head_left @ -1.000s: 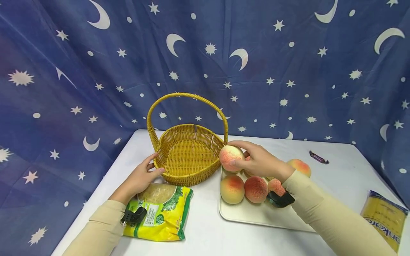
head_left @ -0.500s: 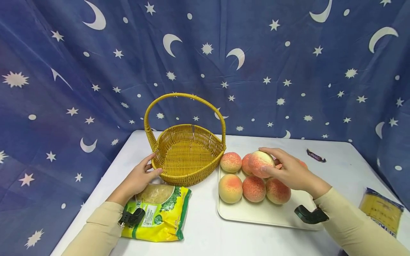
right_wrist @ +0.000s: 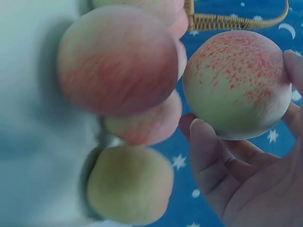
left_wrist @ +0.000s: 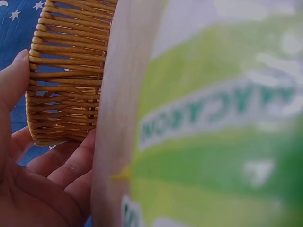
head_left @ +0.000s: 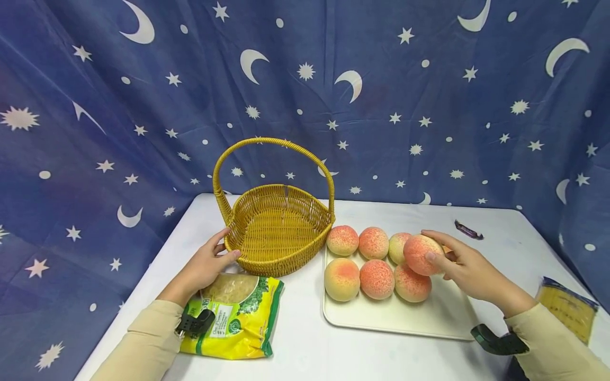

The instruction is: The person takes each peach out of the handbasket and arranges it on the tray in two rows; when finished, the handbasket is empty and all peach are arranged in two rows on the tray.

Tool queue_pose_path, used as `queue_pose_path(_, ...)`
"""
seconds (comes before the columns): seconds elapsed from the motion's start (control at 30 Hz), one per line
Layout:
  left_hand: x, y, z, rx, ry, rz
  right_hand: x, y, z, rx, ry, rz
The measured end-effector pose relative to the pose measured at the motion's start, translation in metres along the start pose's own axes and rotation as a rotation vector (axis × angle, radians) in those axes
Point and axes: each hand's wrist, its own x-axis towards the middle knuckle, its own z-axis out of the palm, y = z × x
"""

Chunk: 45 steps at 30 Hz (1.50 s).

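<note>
A peach [head_left: 423, 255] with red speckles is in my right hand [head_left: 469, 270], thumb and fingers round it, above the right part of the cream tray [head_left: 395, 320]. The right wrist view shows this peach [right_wrist: 236, 85] raised off the others. Several more peaches [head_left: 377, 279] rest on the tray in two rows, one partly hidden behind my right hand. My left hand [head_left: 205, 264] grips the near left rim of the golden wicker basket [head_left: 281, 233], thumb and fingers on either side of its wall [left_wrist: 68, 71]. No fruit lies in the basket, whose tall handle arches above it.
A yellow and green food bag [head_left: 243, 323], marked "MACARON" in the left wrist view, lies under my left wrist. A purple-wrapped sweet [head_left: 469, 230] lies behind the tray. At the right edge is a yellow pasta packet [head_left: 567, 309]. A starry blue curtain [head_left: 295, 95] hangs behind.
My right hand has carried the peach rightward from beside the basket to above the tray's right part, uncovering the peaches to the left. My left hand keeps its grip on the basket.
</note>
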Motion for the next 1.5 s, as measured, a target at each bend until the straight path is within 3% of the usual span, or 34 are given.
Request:
queue_pose_path(0.2, 0.0, -0.001, 0.0, 0.002, 0.003, -0.001, -0.015, 0.015, -0.005, -0.021, 0.033, 0.06)
queue_pose_path(0.47, 0.001, 0.0, 0.0, 0.007, 0.007, -0.006, -0.027, 0.03, -0.006, -0.065, 0.018, 0.157)
queue_pose_path(0.97, 0.0, 0.0, 0.0, 0.003, 0.007, -0.014, -0.038, 0.052, 0.002, -0.073, 0.023, 0.198)
queue_pose_path(1.33, 0.001, -0.001, 0.001, -0.008, -0.001, -0.018, -0.041, 0.058, 0.008, 0.049, -0.005, 0.205)
queue_pose_path(1.5, 0.001, 0.0, 0.001, -0.012, -0.006, -0.02, -0.042, 0.057, 0.009, -0.034, -0.005, 0.221)
